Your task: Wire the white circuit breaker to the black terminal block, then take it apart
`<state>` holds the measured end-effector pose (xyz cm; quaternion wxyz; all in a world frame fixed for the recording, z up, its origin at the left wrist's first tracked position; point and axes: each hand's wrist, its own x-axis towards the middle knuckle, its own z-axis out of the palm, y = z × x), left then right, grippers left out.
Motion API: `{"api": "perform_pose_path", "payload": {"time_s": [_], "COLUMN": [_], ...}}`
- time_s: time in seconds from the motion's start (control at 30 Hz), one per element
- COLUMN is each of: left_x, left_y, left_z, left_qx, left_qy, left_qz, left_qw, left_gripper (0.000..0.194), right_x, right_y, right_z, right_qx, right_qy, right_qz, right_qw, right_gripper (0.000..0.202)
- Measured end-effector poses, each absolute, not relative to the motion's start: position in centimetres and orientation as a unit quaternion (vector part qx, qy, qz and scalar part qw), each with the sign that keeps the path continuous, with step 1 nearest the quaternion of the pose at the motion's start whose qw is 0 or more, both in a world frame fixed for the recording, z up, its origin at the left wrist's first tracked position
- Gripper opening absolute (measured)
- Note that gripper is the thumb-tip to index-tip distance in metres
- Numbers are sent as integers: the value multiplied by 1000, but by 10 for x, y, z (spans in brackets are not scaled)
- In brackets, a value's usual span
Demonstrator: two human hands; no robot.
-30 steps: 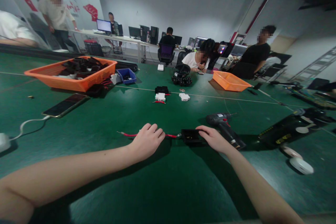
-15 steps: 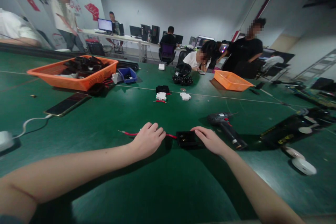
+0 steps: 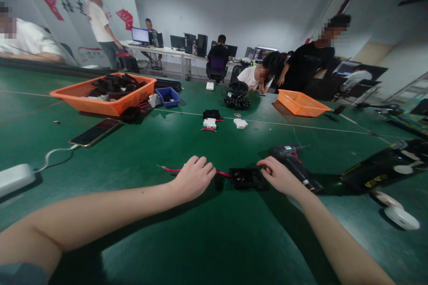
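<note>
A black rectangular plastic box (image 3: pixel 246 180) with brass-coloured metal parts inside lies on the green table in front of me. A red wire (image 3: pixel 222 173) runs from its left side, under my left hand (image 3: pixel 195 180), and out to a bare tip at the left. The left fingers are closed around this wire. My right hand (image 3: pixel 280 175) is by the box's upper right corner, with its fingers bent and a gap between thumb and forefinger. I see nothing held in it. A cordless drill (image 3: pixel 294 164) lies just beyond that hand.
White connector pieces (image 3: pixel 210 123) lie farther back. At the left stand an orange basket (image 3: pixel 96 106) of black parts, a blue bin (image 3: pixel 168 98) and a phone (image 3: pixel 96 132) on a cable. A second orange basket (image 3: pixel 302 103) and a black bottle-like object (image 3: pixel 374 164) are at right. Several people are behind.
My right hand has drawn back to the right from the box, so more of the box's right end shows. The left hand keeps its hold on the wire. The view has shifted slightly.
</note>
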<state>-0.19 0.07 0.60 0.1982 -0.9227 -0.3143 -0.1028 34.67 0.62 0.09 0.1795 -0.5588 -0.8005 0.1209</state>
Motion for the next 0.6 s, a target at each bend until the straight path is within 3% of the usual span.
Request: {"api": "perform_pose_path", "payload": {"time_s": [0.2, 0.6], "left_x": [-2, -2], "left_y": [0, 0], "left_z": [8, 7], "left_qx": [-924, -921], "left_qy": [-313, -316], "left_qz": [-100, -102], "left_qw": [197, 203], "left_gripper": [15, 16], "right_x": [350, 345], "right_y": [7, 8], "right_z": [3, 5], "right_qx": [-598, -617], "right_qy": [-780, -747], "right_qz": [92, 137], "right_qw": [158, 207], "right_gripper": [20, 24]}}
